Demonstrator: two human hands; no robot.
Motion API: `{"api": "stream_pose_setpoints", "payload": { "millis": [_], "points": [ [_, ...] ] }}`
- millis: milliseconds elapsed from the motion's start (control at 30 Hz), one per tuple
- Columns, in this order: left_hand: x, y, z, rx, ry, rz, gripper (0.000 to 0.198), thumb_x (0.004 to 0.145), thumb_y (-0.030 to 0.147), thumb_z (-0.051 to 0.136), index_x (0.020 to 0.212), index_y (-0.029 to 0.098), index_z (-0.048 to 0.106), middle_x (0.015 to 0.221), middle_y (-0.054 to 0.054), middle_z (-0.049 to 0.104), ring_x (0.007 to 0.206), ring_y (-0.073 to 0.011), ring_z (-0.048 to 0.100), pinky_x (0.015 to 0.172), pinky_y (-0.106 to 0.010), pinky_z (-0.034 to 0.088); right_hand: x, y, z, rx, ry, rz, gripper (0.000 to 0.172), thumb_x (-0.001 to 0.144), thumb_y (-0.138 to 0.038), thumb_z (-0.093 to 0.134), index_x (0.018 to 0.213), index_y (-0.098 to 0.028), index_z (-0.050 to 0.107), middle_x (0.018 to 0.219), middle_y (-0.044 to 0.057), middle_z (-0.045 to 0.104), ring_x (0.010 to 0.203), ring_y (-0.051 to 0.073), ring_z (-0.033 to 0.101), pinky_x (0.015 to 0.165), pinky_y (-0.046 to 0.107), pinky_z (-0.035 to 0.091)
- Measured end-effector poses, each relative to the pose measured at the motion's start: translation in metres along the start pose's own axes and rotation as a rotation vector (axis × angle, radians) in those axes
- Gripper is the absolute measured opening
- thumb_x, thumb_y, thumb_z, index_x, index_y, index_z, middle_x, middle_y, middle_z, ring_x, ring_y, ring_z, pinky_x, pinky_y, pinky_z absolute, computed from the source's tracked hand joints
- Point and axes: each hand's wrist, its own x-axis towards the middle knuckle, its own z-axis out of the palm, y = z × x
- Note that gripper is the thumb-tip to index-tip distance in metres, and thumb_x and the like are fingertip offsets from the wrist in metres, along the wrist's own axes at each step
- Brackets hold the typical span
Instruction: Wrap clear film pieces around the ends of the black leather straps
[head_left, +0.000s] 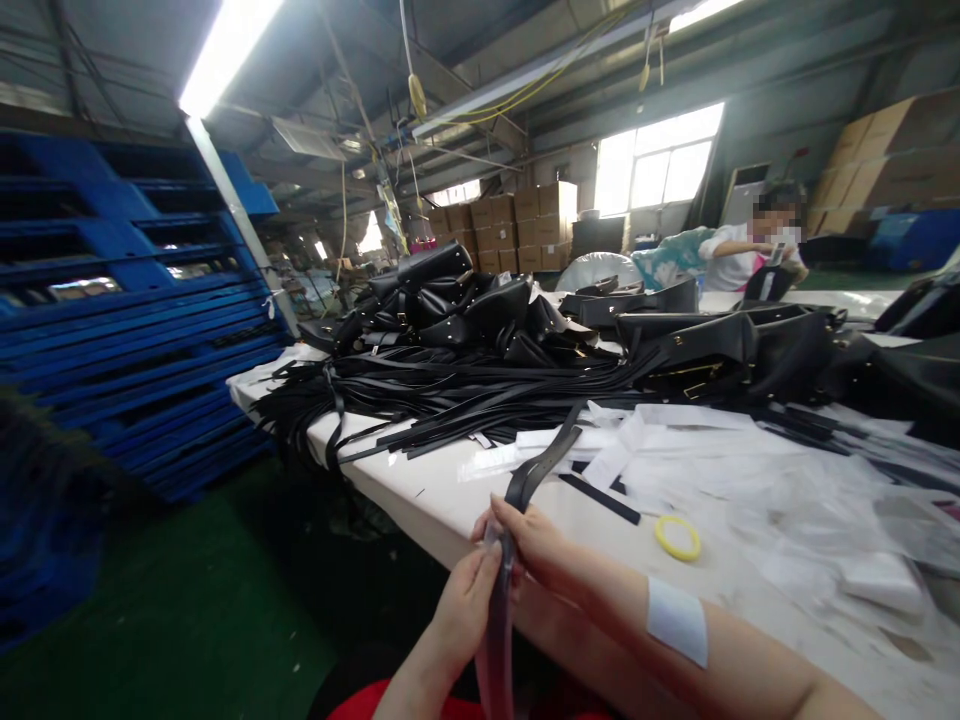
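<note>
A folded black strap (541,468) runs from the white table edge down between my hands, its far end lying over the table. My right hand (534,538) is closed around the strap, with the thumb on top. Just below and to the left, my left hand (466,592) pinches the mouth of a clear plastic sleeve (495,645), which hangs down toward my lap. The strap's near end seems to lie inside the sleeve; fingers hide part of it. A white patch (677,620) is on my right forearm.
Black straps (450,390) lie bundled across the white table (420,490), with black bags (480,305) piled behind. Clear sleeves (720,480) and a yellow ring (677,538) lie on the right. Blue pallets (127,370) stand left. Another person (757,250) works across the table.
</note>
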Motion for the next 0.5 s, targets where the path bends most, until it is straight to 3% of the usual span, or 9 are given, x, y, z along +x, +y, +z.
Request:
{"api": "stream_pose_setpoints", "payload": {
  "millis": [133,267,367,500],
  "points": [
    [-0.007,-0.027,-0.006,0.136,-0.141,-0.071,0.064,0.081,0.074,0.05,0.082,0.012,0.066,0.064,-0.004,0.061,0.056,-0.0147,0.055,0.054,-0.026,0.04,0.009,-0.03,-0.023,0.181,0.107,-0.209,0.053,0.073,-0.065,0.07,0.06,-0.019,0.048,0.068,0.004,0.065,0.069,0.015,0.06,0.075,0.029,0.047],
    [-0.014,-0.038,-0.008,0.163,-0.17,-0.077,0.065,0.083,0.073,0.048,0.091,0.012,0.069,0.077,-0.008,0.066,0.069,-0.0186,0.06,0.064,-0.029,0.046,0.015,-0.041,-0.037,0.114,0.099,-0.253,0.055,0.074,-0.068,0.066,0.058,-0.018,0.05,0.068,0.005,0.064,0.073,0.017,0.059,0.08,0.032,0.045],
    [-0.011,-0.022,-0.005,0.106,-0.148,-0.004,0.06,0.085,0.069,0.05,0.092,0.012,0.069,0.086,-0.01,0.068,0.077,-0.0206,0.062,0.072,-0.031,0.048,0.008,-0.032,-0.029,-0.101,0.046,-0.288,0.059,0.081,-0.071,0.056,0.062,-0.016,0.061,0.071,0.005,0.064,0.072,0.017,0.056,0.077,0.031,0.045],
    [-0.004,0.0,0.001,0.077,-0.082,0.075,0.059,0.086,0.067,0.05,0.086,0.011,0.068,0.078,-0.009,0.067,0.073,-0.0203,0.06,0.07,-0.03,0.047,-0.01,-0.024,-0.009,-0.325,-0.096,-0.162,0.061,0.085,-0.072,0.046,0.075,-0.016,0.07,0.058,0.0,0.054,0.049,0.011,0.044,0.05,0.026,0.036]
  ]
}}
